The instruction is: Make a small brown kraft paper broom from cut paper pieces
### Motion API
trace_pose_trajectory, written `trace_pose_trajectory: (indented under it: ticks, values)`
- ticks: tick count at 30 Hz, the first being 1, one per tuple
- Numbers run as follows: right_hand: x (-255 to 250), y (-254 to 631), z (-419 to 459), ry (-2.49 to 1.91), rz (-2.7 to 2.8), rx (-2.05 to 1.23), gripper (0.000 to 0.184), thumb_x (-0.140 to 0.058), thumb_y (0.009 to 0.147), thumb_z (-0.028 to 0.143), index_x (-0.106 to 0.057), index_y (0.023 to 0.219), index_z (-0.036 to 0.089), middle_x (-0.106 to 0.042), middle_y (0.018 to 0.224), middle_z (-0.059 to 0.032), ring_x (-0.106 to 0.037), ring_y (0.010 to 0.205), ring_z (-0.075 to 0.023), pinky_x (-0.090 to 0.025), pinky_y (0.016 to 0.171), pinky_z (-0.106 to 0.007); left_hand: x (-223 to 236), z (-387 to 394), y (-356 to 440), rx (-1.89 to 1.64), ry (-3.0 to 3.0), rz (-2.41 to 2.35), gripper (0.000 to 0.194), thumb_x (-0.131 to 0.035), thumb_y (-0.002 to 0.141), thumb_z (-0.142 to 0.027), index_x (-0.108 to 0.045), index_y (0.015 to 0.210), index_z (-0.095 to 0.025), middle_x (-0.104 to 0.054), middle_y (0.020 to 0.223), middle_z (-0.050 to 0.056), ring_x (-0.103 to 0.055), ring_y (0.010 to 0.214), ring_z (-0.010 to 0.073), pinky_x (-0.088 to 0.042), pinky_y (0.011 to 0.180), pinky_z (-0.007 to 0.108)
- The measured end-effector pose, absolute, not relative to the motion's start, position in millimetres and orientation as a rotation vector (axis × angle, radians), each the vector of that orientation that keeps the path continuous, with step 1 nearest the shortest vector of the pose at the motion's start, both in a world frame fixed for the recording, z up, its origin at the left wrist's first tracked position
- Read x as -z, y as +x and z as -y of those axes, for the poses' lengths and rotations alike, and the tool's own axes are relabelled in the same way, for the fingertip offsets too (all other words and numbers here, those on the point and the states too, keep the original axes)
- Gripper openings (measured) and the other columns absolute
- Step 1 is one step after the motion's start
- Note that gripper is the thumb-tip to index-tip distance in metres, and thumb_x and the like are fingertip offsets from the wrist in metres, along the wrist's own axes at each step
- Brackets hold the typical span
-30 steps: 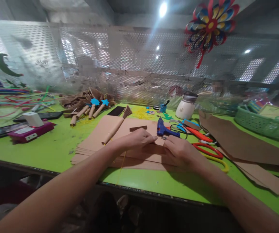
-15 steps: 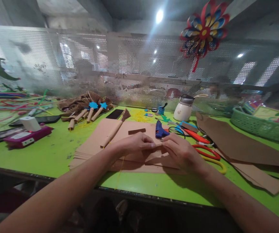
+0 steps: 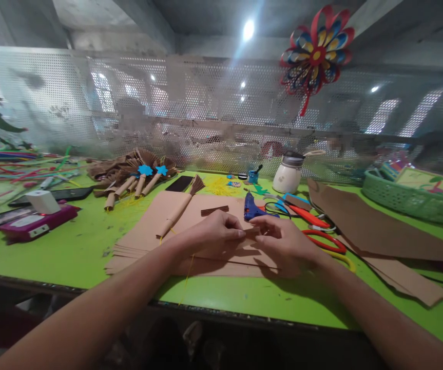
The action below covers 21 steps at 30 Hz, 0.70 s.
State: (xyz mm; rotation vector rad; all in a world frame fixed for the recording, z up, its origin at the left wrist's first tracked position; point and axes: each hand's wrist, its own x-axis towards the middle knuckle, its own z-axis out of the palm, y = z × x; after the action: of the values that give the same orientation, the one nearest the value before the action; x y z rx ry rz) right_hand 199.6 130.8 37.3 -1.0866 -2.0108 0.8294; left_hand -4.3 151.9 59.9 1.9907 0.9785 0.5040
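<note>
My left hand (image 3: 218,232) is closed, its thumb and fingers pinching a small brown paper strip (image 3: 250,234) above the stack of brown paper sheets (image 3: 183,210). At the strip's right end my right hand (image 3: 285,240) has its thumb and forefinger apart, with nothing plainly gripped. Just beyond that hand lies a blue glue gun (image 3: 251,206). A folded dark brown paper strip (image 3: 214,210) rests on the sheets behind my left hand. To its left lies a rolled paper broom shape (image 3: 175,213) with a fringed end and yellow thread.
Paper bundles (image 3: 129,187) with blue cutouts lie at the back left, near a purple power strip (image 3: 38,223). Red-handled scissors (image 3: 323,239), large brown sheets (image 3: 375,223) and a green basket (image 3: 402,198) occupy the right. A white jar (image 3: 287,177) stands behind.
My right thumb and forefinger have spread apart from their pinch at the strip's right end. My left hand still grips the strip. The view has shifted slightly.
</note>
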Motion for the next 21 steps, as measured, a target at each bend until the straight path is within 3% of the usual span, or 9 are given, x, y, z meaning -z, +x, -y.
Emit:
trace_pose_trajectory:
  ticks: [6, 21]
  values:
    - [-40.2, 194.2, -127.6, -1.224, 1.887, -0.817, 0.024, -0.057, 0.078, 0.037, -0.065, 0.073, 0.015, -0.062, 0.067, -0.0021, -0.054, 0.064, -0.0146, -0.041, 0.057, -0.025, -56.5, -149.8, 1.9, -0.661, 2.194, -0.984, 0.024, -0.057, 0.075, -0.035, -0.066, 0.073, -0.013, -0.06, 0.067, 0.001, -0.051, 0.063, 0.0126, -0.036, 0.054, 0.021]
    - [-45.7, 197.7, -126.7, -1.093, 1.768, -0.864, 0.018, -0.066, 0.071, 0.033, -0.07, 0.069, 0.016, -0.063, 0.062, -0.0015, -0.053, 0.059, -0.013, -0.04, 0.055, -0.025, -59.0, -146.6, 2.0, -0.803, 2.434, -1.013, 0.036, -0.053, 0.08, -0.044, -0.066, 0.066, -0.015, -0.06, 0.058, 0.002, -0.049, 0.054, 0.0099, -0.033, 0.05, 0.02]
